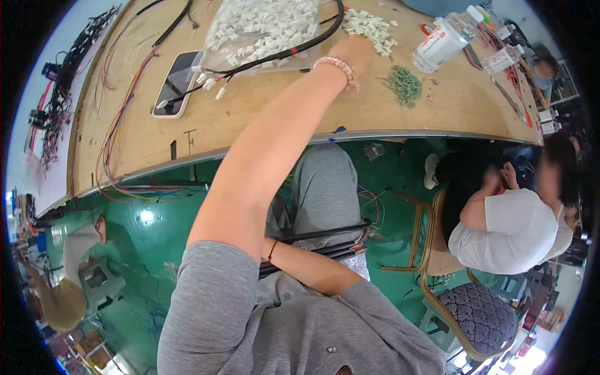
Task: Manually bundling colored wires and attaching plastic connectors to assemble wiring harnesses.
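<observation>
Now: L hand [359, 53] at plugs [369, 28], opening/grip can't tell | R hand hidden, ditto | cable [306, 45] seems part-done, many plugs loose

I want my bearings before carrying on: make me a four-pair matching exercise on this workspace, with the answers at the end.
1. Phone
2. Plastic bag
3. Left hand
4. Floor

A. Holding many small white pieces
B. Green
C. Lying just left of the plastic bag
D. At the loose white pile

Pairs: 1-C, 2-A, 3-D, 4-B
</observation>
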`<state>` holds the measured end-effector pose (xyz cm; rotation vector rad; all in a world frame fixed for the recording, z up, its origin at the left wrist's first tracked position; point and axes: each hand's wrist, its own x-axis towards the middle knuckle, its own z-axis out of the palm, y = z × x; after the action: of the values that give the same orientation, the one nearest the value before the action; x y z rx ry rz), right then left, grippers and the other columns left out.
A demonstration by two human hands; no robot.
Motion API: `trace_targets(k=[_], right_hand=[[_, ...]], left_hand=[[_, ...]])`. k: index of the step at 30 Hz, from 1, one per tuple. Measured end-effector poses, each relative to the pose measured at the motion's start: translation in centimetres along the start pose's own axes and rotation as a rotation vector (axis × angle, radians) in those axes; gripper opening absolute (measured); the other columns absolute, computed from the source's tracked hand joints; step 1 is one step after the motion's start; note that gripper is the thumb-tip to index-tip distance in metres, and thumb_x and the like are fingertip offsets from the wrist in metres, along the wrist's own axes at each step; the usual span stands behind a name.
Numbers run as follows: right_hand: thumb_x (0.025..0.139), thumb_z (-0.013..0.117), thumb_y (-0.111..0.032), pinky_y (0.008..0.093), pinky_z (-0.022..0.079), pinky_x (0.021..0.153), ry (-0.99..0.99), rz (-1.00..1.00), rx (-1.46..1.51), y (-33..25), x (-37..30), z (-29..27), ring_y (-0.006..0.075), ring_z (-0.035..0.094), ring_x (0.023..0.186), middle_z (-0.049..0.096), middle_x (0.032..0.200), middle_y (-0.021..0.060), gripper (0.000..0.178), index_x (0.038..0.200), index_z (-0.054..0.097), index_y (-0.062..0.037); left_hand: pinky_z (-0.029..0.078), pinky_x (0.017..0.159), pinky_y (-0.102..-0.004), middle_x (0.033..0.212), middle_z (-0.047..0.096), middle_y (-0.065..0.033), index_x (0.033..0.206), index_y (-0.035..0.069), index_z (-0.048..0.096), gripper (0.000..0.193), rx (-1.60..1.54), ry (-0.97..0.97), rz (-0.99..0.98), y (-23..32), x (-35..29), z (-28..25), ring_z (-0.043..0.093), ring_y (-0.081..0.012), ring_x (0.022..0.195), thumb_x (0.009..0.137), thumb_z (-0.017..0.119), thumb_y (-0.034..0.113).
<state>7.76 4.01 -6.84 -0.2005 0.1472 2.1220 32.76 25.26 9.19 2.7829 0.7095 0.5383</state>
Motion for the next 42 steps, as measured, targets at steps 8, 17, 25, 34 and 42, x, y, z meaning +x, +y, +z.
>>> trace_targets(k=[8,17,25,34,42], right_hand=[[0.093,0.039,-0.017,0.0204,0.040,0.052,0.209,-0.479,-0.916,1.0,1.9,1.4,0.0061,0.043,0.059,0.047,0.068,0.0001,0.039,0.131,0.036,-0.0122],[0.088,0.042,-0.005,0.0224,0.040,0.058,-0.009,-0.355,-1.271,5.5,1.4,3.0,0.0097,0.044,0.062,0.048,0.070,0.0031,0.042,0.130,0.038,-0.0113],[0.087,0.046,-0.002,0.0216,0.042,0.071,-0.152,-0.426,-1.607,6.2,1.6,4.3,0.0100,0.049,0.080,0.054,0.090,0.0039,0.041,0.128,0.039,-0.0047],[0.080,0.058,-0.005,0.0175,0.030,0.049,0.103,-0.083,-0.890,5.2,2.2,4.9,0.0032,0.040,0.057,0.050,0.074,-0.0022,0.014,0.094,0.053,-0.0039],[0.088,0.051,-0.018,0.0177,0.025,0.045,0.185,0.018,-0.985,4.9,2.2,5.2,0.0031,0.033,0.049,0.041,0.058,-0.0047,0.013,0.087,0.052,-0.0053]], left_hand=[[0.043,0.063,-0.0207,0.078,0.061,-0.0011,0.100,0.000,0.059,0.020,-0.819,0.479,-0.174,-2.4,-23.5,-11.9,0.056,-0.0074,0.076,0.083,0.055,0.011],[0.043,0.060,-0.0185,0.070,0.056,0.0006,0.096,0.000,0.061,0.019,-0.617,0.561,-1.150,1.1,-46.8,-11.2,0.051,-0.0046,0.065,0.078,0.060,0.002],[0.045,0.063,-0.0198,0.078,0.058,-0.0022,0.091,-0.003,0.056,0.011,-1.003,0.796,-1.054,0.7,-49.3,-9.1,0.056,-0.0075,0.071,0.081,0.056,0.003],[0.043,0.064,-0.0183,0.083,0.057,-0.0016,0.091,-0.001,0.055,0.012,-1.164,0.806,-1.113,0.1,-50.6,-8.0,0.054,-0.0063,0.072,0.084,0.055,0.009],[0.049,0.071,-0.0204,0.096,0.059,-0.0096,0.102,-0.003,0.053,0.018,-1.858,1.073,-1.047,-0.1,-52.6,-8.1,0.058,-0.0115,0.081,0.087,0.049,0.006]])
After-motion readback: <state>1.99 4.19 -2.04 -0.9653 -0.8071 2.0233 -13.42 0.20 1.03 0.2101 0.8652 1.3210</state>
